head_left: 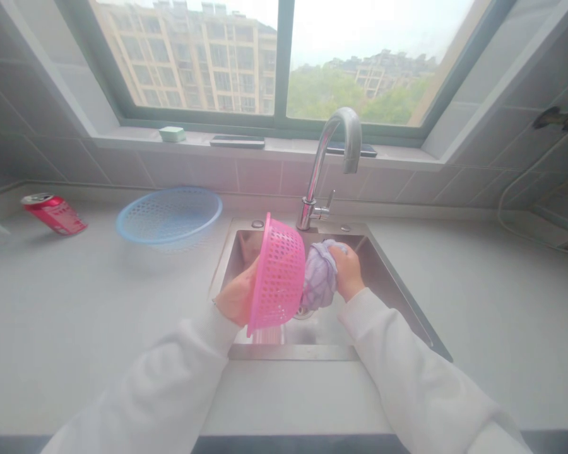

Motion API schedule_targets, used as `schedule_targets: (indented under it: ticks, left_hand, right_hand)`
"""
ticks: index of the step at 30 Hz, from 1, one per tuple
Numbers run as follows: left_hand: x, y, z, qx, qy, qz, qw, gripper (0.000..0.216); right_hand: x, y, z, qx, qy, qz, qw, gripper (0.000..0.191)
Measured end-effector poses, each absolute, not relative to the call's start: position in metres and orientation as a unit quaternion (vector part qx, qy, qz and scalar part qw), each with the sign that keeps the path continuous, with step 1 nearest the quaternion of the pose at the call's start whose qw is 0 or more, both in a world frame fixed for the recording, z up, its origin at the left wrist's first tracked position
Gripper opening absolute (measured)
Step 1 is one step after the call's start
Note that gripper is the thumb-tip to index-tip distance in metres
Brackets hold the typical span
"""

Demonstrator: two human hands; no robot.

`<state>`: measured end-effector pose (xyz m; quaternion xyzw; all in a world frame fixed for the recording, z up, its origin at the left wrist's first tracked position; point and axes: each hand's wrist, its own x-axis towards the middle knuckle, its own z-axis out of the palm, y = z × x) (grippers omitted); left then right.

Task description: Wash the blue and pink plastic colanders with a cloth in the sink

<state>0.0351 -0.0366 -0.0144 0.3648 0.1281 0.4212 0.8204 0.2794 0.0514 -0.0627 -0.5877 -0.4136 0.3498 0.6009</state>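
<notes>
Tilted on its side above the sink (397, 271) is a pink perforated plastic basket (281, 277). My left hand (239, 296) reaches inside it and holds it up; the fingers are hidden behind its wall. A bunched lilac cloth (320, 274) is pressed to the outside of the basket's base. My right hand (348, 271) is closed around that cloth. Behind both hands rises a chrome faucet (315, 170), and no water stream shows at its spout.
On the left counter stands a blue perforated basket (170, 236), with a red drink can (54, 214) beyond it. A green block (172, 133) and a dark flat object (237, 142) lie on the windowsill. A pale hose (506, 195) runs along the right wall.
</notes>
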Motion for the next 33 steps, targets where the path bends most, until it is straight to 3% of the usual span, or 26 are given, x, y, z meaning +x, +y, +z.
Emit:
schedule_targets:
  ticks: [2,4,9,15,24,29,33]
  left_hand:
    - [0.039,-0.034,-0.021,0.383,0.14,0.426,0.807,0.075]
    - [0.042,-0.031,-0.026,0.389,0.157,0.423,0.803,0.08]
    - [0.039,-0.03,-0.026,0.39,0.136,0.441,0.797,0.08]
    - [0.045,-0.027,-0.03,0.354,0.182,0.461,0.793,0.054]
    - [0.048,-0.025,-0.039,0.366,0.185,0.433,0.802,0.079]
    - [0.05,-0.023,-0.04,0.301,0.174,0.434,0.831,0.05]
    - [0.05,-0.024,-0.035,0.287,0.165,0.394,0.858,0.073]
  right_hand:
    - [0.28,0.051,-0.063,-0.591,-0.408,0.351,0.601,0.023]
    - [0.28,0.051,-0.062,-0.593,-0.403,0.353,0.601,0.024]
    - [0.279,0.048,-0.059,-0.591,-0.401,0.363,0.598,0.025]
    - [0.28,0.05,-0.062,-0.598,-0.421,0.352,0.584,0.027]
    - [0.263,0.031,-0.046,-0.566,-0.522,0.296,0.565,0.026]
    - [0.228,-0.01,-0.04,-0.369,-0.793,0.179,0.451,0.022]
    - [0.212,-0.03,-0.045,-0.214,-0.899,0.07,0.375,0.019]
